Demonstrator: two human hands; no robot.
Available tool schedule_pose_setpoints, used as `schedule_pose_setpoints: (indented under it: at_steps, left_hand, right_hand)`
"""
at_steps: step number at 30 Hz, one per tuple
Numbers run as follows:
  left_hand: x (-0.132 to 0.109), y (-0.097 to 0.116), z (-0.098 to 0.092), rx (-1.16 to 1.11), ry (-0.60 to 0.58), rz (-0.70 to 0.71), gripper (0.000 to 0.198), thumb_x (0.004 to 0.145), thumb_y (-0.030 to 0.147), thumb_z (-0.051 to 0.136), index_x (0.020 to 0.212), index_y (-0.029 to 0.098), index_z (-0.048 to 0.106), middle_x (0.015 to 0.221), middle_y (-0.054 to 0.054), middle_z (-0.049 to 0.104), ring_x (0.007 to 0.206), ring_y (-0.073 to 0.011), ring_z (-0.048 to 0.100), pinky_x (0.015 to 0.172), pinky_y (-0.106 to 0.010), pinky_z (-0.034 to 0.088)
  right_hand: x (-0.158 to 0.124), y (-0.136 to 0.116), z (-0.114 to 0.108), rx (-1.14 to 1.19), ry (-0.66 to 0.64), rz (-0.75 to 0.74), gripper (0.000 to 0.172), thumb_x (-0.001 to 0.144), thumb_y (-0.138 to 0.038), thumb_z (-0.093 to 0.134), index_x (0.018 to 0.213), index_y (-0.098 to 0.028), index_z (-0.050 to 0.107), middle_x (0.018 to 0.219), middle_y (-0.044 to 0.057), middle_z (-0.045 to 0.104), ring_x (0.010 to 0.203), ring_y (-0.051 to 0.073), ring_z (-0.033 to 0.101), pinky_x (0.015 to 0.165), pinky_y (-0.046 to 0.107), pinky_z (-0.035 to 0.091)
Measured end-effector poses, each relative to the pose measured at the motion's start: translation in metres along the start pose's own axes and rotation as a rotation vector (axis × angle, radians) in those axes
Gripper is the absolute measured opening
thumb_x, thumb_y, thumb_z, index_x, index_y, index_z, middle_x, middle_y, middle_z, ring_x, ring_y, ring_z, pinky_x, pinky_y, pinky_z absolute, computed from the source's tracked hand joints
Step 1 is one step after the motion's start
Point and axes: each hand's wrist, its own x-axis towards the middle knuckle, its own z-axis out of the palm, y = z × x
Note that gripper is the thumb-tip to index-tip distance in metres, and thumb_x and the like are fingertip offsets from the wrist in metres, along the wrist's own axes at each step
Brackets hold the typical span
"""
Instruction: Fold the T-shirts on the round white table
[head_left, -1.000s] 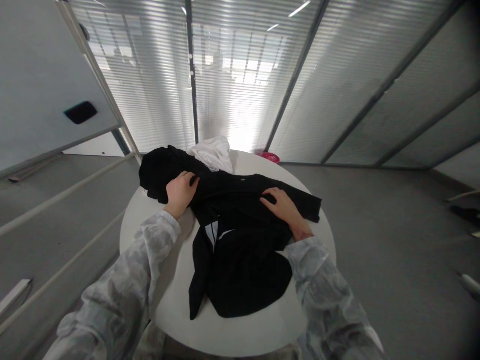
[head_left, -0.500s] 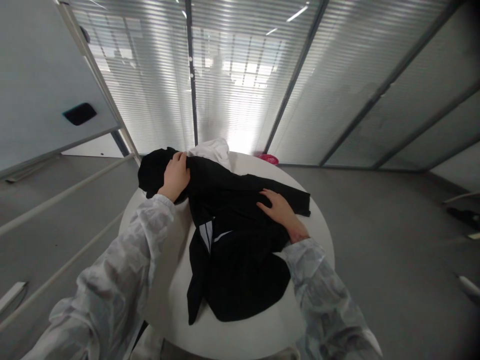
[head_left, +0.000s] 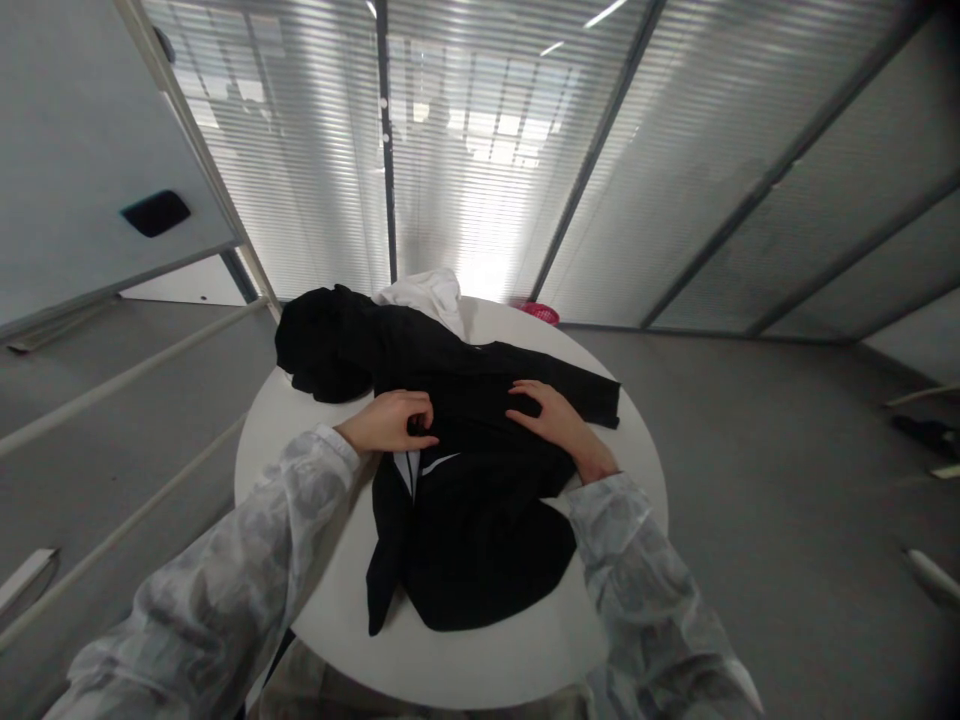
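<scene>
A black jacket (head_left: 487, 560) lies spread and partly folded over the round white table (head_left: 337, 600). One sleeve (head_left: 577, 385) reaches toward the table's right edge, and a pale patch with a white stripe shows near its middle. My left hand (head_left: 390, 420) is over the jacket's left part, its thumb and curved fingers apart. On the right side of the cloth rests my right hand (head_left: 551, 415), fingers spread and holding nothing. Bunched black cloth (head_left: 322, 340) sits at the table's far left; whether it is the jacket's hood, I cannot tell.
Behind the black cloth lies a white cloth (head_left: 427, 295). A red basket-like thing (head_left: 541, 313) shows past the table's far edge. A whiteboard on a white frame (head_left: 127, 370) stands at the left. Glass panels with blinds (head_left: 480, 200) line the back.
My left hand has left the bunched black cloth and come nearer and to the right, over the jacket's middle left. My right hand has barely moved.
</scene>
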Motion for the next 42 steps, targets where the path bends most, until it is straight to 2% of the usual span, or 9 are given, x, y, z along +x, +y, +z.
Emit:
schedule_pose_setpoints:
  at_steps: [4,8,16,21,25,27,30,36,42]
  left_hand:
    - [-0.002,-0.021,-0.003,0.069,0.051,-0.088,0.025,0.092,0.045,0.078,0.09,0.023,0.067,0.093,-0.002,0.068,0.084,-0.0193,0.067,0.087,-0.034,0.052]
    - [-0.005,-0.034,-0.004,0.086,0.084,-0.101,0.011,0.089,0.033,0.073,0.095,0.023,0.07,0.103,-0.005,0.07,0.098,-0.0229,0.07,0.096,-0.036,0.056]
    - [-0.009,-0.025,-0.009,0.02,0.065,-0.084,0.039,0.081,0.018,0.067,0.119,0.024,0.074,0.132,-0.008,0.075,0.123,-0.0259,0.073,0.115,-0.04,0.055]
    - [-0.01,-0.022,-0.027,0.029,-0.014,-0.057,0.043,0.083,0.013,0.063,0.123,0.025,0.076,0.135,-0.006,0.078,0.128,-0.0246,0.073,0.118,-0.039,0.053]
    - [-0.008,-0.008,-0.04,0.125,-0.078,-0.079,0.045,0.085,0.012,0.062,0.124,0.028,0.076,0.134,-0.003,0.078,0.119,-0.0232,0.076,0.113,-0.036,0.054]
    - [-0.004,0.008,-0.039,0.141,-0.121,-0.065,0.037,0.091,0.016,0.064,0.123,0.029,0.076,0.13,-0.002,0.079,0.114,-0.0228,0.077,0.111,-0.036,0.054]
    - [0.001,0.036,-0.027,0.104,-0.189,0.015,0.028,0.102,0.033,0.068,0.129,0.027,0.074,0.135,-0.005,0.078,0.12,-0.025,0.076,0.114,-0.038,0.053]
    - [-0.005,0.056,0.007,0.113,-0.203,0.099,0.087,0.09,0.072,0.08,0.159,0.022,0.059,0.171,-0.019,0.053,0.154,-0.0403,0.056,0.13,-0.054,0.042]
    - [-0.017,0.076,0.023,0.124,-0.234,0.13,0.115,0.084,0.089,0.074,0.171,0.02,0.045,0.179,-0.023,0.04,0.163,-0.0445,0.044,0.137,-0.059,0.028]
  right_hand:
    - [0.003,0.007,0.008,-0.043,0.001,0.015,0.048,0.102,-0.056,0.073,0.142,-0.029,0.073,0.158,0.011,0.067,0.147,0.035,0.064,0.129,0.059,0.049]
    - [0.007,0.016,0.016,-0.108,-0.007,0.044,0.051,0.106,-0.056,0.066,0.149,-0.03,0.069,0.163,0.01,0.063,0.151,0.035,0.06,0.132,0.06,0.045]
    - [0.022,0.025,0.013,-0.161,-0.021,0.051,0.054,0.106,-0.058,0.06,0.153,-0.032,0.067,0.164,0.007,0.063,0.152,0.034,0.059,0.132,0.061,0.044]
    - [0.026,0.024,0.005,-0.139,0.084,0.063,0.045,0.102,-0.056,0.066,0.137,-0.031,0.078,0.151,0.008,0.071,0.141,0.037,0.066,0.126,0.063,0.048]
    - [0.021,0.01,-0.002,-0.191,0.118,0.099,0.031,0.103,-0.052,0.066,0.11,-0.028,0.083,0.121,0.011,0.079,0.119,0.036,0.071,0.114,0.059,0.056]
    - [0.018,0.0,-0.005,-0.201,0.062,0.095,0.031,0.104,-0.055,0.066,0.106,-0.028,0.082,0.115,0.01,0.079,0.114,0.035,0.072,0.11,0.055,0.058]
    - [0.014,-0.008,-0.005,-0.204,-0.027,0.049,0.044,0.101,-0.065,0.069,0.124,-0.029,0.079,0.132,0.01,0.077,0.126,0.036,0.07,0.116,0.054,0.057]
    - [0.017,0.016,0.009,-0.183,-0.163,0.092,0.086,0.097,-0.079,0.067,0.167,-0.029,0.053,0.177,0.012,0.047,0.163,0.04,0.045,0.135,0.066,0.037]
    - [0.033,0.044,0.013,-0.197,-0.248,0.094,0.09,0.1,-0.079,0.063,0.173,-0.032,0.043,0.183,0.012,0.036,0.169,0.04,0.033,0.137,0.07,0.027]
